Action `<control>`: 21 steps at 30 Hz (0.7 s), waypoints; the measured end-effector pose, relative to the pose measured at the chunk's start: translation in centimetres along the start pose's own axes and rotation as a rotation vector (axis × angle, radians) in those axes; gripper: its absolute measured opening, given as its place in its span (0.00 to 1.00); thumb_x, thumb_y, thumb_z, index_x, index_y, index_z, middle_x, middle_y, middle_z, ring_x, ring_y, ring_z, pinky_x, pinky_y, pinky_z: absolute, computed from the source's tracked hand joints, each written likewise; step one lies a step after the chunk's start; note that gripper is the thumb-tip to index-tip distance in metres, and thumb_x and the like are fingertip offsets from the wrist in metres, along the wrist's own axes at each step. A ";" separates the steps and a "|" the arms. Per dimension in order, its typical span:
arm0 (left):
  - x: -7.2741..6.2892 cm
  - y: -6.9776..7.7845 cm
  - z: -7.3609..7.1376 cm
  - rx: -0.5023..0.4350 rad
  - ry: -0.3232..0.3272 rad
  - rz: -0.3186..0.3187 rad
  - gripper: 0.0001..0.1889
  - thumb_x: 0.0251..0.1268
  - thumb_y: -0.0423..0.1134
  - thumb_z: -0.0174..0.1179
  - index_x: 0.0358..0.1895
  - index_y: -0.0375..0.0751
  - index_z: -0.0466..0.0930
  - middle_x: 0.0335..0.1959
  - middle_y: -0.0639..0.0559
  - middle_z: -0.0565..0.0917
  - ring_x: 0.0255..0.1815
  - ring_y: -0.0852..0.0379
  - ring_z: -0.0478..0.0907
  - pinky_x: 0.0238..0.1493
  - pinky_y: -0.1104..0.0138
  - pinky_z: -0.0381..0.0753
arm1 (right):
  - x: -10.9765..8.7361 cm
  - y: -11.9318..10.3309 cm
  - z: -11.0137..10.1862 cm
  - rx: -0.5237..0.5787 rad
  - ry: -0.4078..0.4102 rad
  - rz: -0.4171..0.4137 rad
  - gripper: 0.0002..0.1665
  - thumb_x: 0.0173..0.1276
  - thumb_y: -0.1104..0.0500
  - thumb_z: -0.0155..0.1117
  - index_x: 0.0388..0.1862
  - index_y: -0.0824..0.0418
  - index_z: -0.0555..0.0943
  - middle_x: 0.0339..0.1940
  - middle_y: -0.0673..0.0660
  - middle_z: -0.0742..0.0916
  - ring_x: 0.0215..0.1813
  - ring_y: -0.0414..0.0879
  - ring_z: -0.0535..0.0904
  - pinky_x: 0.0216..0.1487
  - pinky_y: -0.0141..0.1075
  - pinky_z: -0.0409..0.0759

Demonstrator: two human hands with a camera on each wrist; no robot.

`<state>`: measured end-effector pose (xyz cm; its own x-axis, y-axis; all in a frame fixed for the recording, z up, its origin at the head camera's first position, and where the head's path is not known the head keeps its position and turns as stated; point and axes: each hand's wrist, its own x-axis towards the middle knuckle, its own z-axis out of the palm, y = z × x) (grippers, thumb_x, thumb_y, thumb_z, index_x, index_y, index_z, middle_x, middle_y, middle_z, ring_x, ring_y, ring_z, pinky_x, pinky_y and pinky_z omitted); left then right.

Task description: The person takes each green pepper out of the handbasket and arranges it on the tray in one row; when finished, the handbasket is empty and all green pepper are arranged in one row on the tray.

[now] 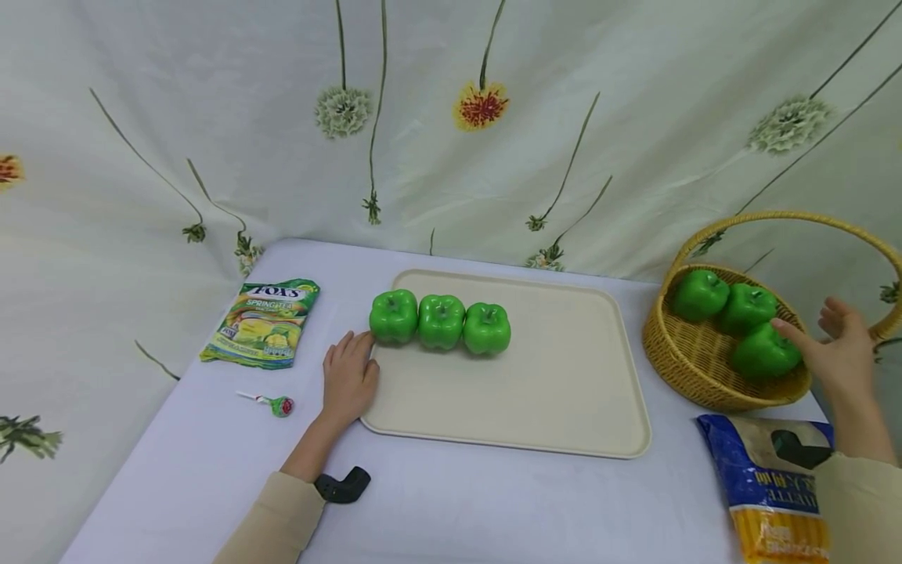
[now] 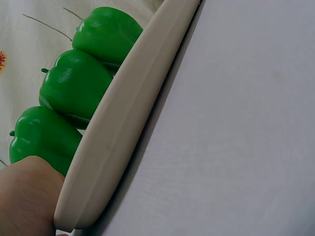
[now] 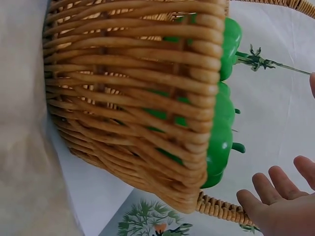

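Note:
Three green bell peppers (image 1: 441, 322) sit side by side in a row at the left of a beige tray (image 1: 564, 376). My left hand (image 1: 350, 378) rests at the tray's left edge, fingertips close to the leftmost pepper (image 1: 393, 316). In the left wrist view, part of that hand (image 2: 30, 196) shows beside the tray's rim (image 2: 123, 108). My right hand (image 1: 846, 352), fingers spread and holding nothing, hovers at the right side of a wicker basket (image 1: 680, 364). Three more green peppers (image 1: 766, 351) lie inside; the thumb overlaps the nearest one in the head view.
The basket's tall handle (image 1: 775, 215) arches over it. A blue and yellow packet (image 1: 768, 486) lies in front of the basket, partly behind my right sleeve. To the left are a green Fox's candy bag (image 1: 264, 323) and a lollipop (image 1: 282, 406). A flowered cloth (image 1: 437, 180) hangs behind the table.

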<state>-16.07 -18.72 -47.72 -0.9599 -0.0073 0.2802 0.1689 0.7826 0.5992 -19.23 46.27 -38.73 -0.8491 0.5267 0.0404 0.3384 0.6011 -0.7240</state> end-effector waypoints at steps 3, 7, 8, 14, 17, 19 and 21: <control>0.0 0.0 0.0 0.000 -0.002 0.000 0.25 0.65 0.30 0.46 0.65 0.30 0.69 0.66 0.34 0.72 0.74 0.32 0.55 0.73 0.36 0.41 | 1.4 1.9 0.5 -0.012 0.004 -0.012 0.56 0.63 0.32 0.58 0.80 0.40 0.39 0.82 0.57 0.48 0.81 0.59 0.44 0.74 0.63 0.52; 0.0 0.0 -0.1 0.002 -0.006 -0.003 0.24 0.65 0.30 0.46 0.65 0.29 0.69 0.67 0.34 0.72 0.74 0.32 0.55 0.73 0.36 0.41 | -1.5 -1.3 0.2 -0.019 -0.020 -0.003 0.54 0.67 0.37 0.56 0.81 0.50 0.40 0.82 0.61 0.48 0.81 0.63 0.43 0.73 0.64 0.52; 0.0 0.1 -0.1 0.003 -0.007 -0.003 0.24 0.65 0.30 0.46 0.65 0.29 0.69 0.67 0.34 0.71 0.74 0.32 0.55 0.73 0.36 0.41 | -2.3 -2.2 0.1 -0.020 -0.026 0.002 0.54 0.68 0.39 0.56 0.81 0.53 0.40 0.81 0.62 0.48 0.80 0.63 0.42 0.73 0.65 0.51; -0.1 0.2 -0.1 -0.002 -0.003 -0.001 0.24 0.65 0.30 0.46 0.65 0.29 0.69 0.66 0.33 0.72 0.74 0.32 0.55 0.73 0.36 0.41 | -1.6 -1.4 0.8 -0.002 -0.029 -0.003 0.54 0.67 0.37 0.57 0.81 0.51 0.41 0.82 0.59 0.48 0.81 0.61 0.41 0.74 0.65 0.50; -0.1 0.1 -0.1 -0.007 0.000 -0.002 0.24 0.65 0.30 0.46 0.65 0.29 0.69 0.66 0.34 0.72 0.74 0.32 0.55 0.73 0.37 0.41 | -0.9 -0.7 1.1 -0.016 -0.032 -0.004 0.55 0.66 0.37 0.58 0.81 0.50 0.41 0.82 0.59 0.48 0.81 0.61 0.41 0.73 0.65 0.50; -0.1 0.1 0.0 -0.008 0.003 0.000 0.24 0.65 0.30 0.46 0.65 0.29 0.69 0.66 0.34 0.72 0.74 0.32 0.55 0.73 0.37 0.41 | -0.5 -0.2 1.3 -0.018 -0.042 -0.008 0.56 0.66 0.37 0.59 0.81 0.52 0.41 0.82 0.61 0.47 0.81 0.63 0.40 0.73 0.66 0.49; -0.1 0.1 0.0 -0.006 0.010 0.004 0.24 0.65 0.30 0.46 0.65 0.29 0.70 0.66 0.33 0.72 0.74 0.31 0.56 0.73 0.36 0.42 | 0.3 0.7 1.6 -0.026 -0.043 -0.012 0.57 0.65 0.36 0.59 0.81 0.51 0.40 0.82 0.61 0.46 0.81 0.63 0.39 0.73 0.67 0.48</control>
<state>-15.95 -18.64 -47.66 -0.9568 -0.0103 0.2905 0.1747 0.7787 0.6026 -19.88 45.84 -40.33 -0.8695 0.4935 0.0188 0.3383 0.6229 -0.7054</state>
